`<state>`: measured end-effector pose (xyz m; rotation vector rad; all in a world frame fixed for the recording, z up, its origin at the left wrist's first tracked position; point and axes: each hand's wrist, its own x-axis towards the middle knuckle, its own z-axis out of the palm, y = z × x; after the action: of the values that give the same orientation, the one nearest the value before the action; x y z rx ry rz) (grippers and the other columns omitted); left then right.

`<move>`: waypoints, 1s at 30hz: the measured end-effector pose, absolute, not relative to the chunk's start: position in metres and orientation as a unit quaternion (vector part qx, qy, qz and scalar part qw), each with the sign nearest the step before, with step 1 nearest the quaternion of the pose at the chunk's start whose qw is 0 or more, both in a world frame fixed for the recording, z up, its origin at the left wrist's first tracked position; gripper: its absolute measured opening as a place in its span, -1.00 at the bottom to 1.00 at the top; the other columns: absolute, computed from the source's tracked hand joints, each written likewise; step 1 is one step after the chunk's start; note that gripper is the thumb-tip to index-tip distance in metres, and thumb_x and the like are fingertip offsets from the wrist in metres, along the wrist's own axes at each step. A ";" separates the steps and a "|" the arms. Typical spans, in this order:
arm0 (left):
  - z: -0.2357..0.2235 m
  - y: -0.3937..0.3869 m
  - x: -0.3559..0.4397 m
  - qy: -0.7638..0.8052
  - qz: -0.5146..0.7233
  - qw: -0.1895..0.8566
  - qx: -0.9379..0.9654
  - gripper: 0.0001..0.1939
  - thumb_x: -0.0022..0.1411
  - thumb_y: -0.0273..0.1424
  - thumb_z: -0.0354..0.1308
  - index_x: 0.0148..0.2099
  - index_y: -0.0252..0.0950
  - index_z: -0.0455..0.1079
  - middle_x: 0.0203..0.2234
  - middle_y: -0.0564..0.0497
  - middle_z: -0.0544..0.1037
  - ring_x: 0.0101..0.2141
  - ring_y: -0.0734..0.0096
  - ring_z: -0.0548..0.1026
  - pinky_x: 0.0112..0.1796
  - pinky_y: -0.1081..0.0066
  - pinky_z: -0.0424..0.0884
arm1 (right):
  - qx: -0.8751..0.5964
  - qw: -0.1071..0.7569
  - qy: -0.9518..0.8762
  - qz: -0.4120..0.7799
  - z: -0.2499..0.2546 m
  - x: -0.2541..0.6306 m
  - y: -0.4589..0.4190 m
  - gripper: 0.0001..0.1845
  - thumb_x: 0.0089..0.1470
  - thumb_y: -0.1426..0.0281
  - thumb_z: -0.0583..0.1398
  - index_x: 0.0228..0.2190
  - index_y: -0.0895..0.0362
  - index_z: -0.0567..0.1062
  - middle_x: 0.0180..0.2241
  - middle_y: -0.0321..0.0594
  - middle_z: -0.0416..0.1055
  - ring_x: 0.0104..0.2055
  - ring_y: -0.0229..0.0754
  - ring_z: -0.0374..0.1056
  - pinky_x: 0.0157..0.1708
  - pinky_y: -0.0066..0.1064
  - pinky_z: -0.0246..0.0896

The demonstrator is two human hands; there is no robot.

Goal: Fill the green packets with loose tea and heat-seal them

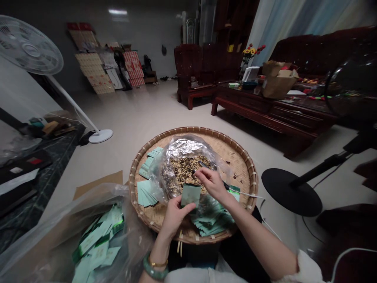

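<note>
My left hand [172, 215] grips a small pale-green paper packet [191, 195], upright at the near edge of an open clear plastic bag [186, 143]. The bag holds a loose dried mix [187, 169] of tan and dark bits. Over the mix, my right hand [210, 181] is closed in a pinch; a small dark bit shows at its fingertips, too small to name. A black stick-like tool [203, 163] passes behind this hand, partly hidden, with a white cord at its right end. All rest on a round woven bamboo tray [235, 149].
Fanned green packets [145, 193] lie on the tray's left, more packets [213, 220] at its near right. A large clear bag [59, 228] of packets stands left. Fan bases [100, 136] flank the tray; a wooden table [259, 106] stands beyond.
</note>
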<state>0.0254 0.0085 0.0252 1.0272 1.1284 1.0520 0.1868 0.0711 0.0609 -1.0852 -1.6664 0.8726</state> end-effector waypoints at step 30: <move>0.036 -0.002 0.029 0.443 0.384 0.675 0.447 -0.60 -0.23 -0.37 0.40 -0.26 -0.40 0.49 -0.38 -0.08 0.62 -0.32 0.22 0.54 -0.25 0.33 0.44 | -0.462 0.481 -0.645 0.373 0.063 0.207 0.037 -0.75 0.05 0.21 0.19 -0.32 0.13 0.39 -0.57 -0.29 0.35 -0.56 -0.26 0.29 -0.54 -0.44 0.25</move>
<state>0.0287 -0.0015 0.0360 1.0065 0.9963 0.8643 0.2067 0.0373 0.0629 -1.1276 -1.5723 0.9104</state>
